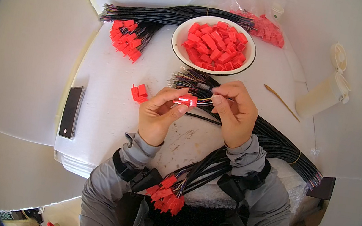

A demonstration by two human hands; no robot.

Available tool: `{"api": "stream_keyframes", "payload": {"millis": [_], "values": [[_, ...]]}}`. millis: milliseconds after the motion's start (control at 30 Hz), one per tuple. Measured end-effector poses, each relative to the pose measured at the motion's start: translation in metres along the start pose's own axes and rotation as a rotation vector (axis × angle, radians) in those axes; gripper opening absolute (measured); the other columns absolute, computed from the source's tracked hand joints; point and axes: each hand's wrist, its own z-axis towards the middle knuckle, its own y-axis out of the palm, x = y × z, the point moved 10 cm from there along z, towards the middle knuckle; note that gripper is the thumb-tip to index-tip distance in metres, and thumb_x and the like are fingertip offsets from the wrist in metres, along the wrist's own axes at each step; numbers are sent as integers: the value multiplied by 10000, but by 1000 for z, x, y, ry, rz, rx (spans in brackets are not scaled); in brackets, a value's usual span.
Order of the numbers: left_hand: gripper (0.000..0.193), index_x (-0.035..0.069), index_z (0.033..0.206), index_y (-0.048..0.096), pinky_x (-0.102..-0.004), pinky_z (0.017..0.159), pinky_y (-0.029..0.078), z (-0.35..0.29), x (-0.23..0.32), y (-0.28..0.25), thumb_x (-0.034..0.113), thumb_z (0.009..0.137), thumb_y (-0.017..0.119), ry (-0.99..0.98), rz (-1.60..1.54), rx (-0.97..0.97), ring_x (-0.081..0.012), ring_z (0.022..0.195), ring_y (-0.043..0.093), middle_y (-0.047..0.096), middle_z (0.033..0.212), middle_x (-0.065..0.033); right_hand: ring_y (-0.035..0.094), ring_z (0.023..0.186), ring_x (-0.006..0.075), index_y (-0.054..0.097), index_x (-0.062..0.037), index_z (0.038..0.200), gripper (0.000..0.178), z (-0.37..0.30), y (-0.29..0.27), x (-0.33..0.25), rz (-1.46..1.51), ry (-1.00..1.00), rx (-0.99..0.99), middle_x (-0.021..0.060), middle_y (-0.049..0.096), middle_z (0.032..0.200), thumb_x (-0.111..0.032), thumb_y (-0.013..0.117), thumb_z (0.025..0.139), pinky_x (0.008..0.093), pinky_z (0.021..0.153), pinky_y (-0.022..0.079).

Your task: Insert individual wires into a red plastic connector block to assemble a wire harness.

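Between the thumb and fingers of my left hand (159, 112) is a red plastic connector housing (187, 100). Thin coloured wires (205, 101) run from its right end to my right hand (235, 109), whose thumb and forefinger pinch them. Just beyond my hands lie the stripped ends of a black cable bundle (275, 135), which stretches away to the lower right. A couple of loose red housings (139, 93) rest left of my left hand. Below my hands, nearer my body, lies another group of black cables (203, 169) with red housings (166, 196) on their ends.
A white bowl (177, 50) full of red housings stands at the back. Beside it are more black cables (157, 16), some ending in red housings (125, 40), and a clear bag of red pieces (266, 30). A phone (71, 111) lies left; a thin brown stick (282, 102) and cream bottle (323, 96) are right.
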Motion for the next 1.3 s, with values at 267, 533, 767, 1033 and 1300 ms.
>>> {"api": "stream_keyframes", "payload": {"millis": [267, 533, 767, 1033, 1300], "values": [[265, -5, 1043, 493, -338, 820, 463, 0, -4, -7, 6, 784, 546, -46, -119, 96, -206, 936, 539, 541, 1029, -147, 421, 654, 53, 495, 5, 732, 50, 2, 9, 0, 38, -26, -148, 75, 438, 910, 10, 544, 741, 171, 567, 353], [269, 6, 1049, 495, -335, 813, 468, 0, -1, -7, 14, 785, 547, -36, -163, 109, -211, 940, 541, 534, 1044, -154, 405, 665, 50, 464, 15, 678, 57, 1, 15, 4, 40, 51, -205, 97, 414, 950, 54, 501, 698, 169, 579, 355], [294, -36, 1072, 496, -315, 829, 453, 0, 3, -5, -42, 781, 537, -24, -170, 108, -194, 920, 547, 553, 993, -135, 415, 643, 51, 464, 22, 675, 59, 1, 16, 3, -50, 37, -233, 94, 432, 933, 48, 512, 696, 169, 574, 358], [305, -19, 1078, 503, -329, 806, 471, 0, 4, -5, -19, 776, 544, 23, -60, 78, -219, 933, 551, 545, 1036, -161, 465, 669, 56, 523, -3, 703, 89, 2, 9, 1, 123, 68, -38, 63, 479, 886, -13, 608, 727, 186, 569, 391], [321, -32, 1097, 484, -346, 794, 480, -1, 3, -3, 0, 783, 544, -7, -89, 67, -221, 908, 562, 561, 1000, -158, 510, 636, 108, 592, -24, 782, 75, 1, 6, -17, -234, -129, -48, 77, 528, 817, -8, 613, 712, 205, 550, 406]]}}
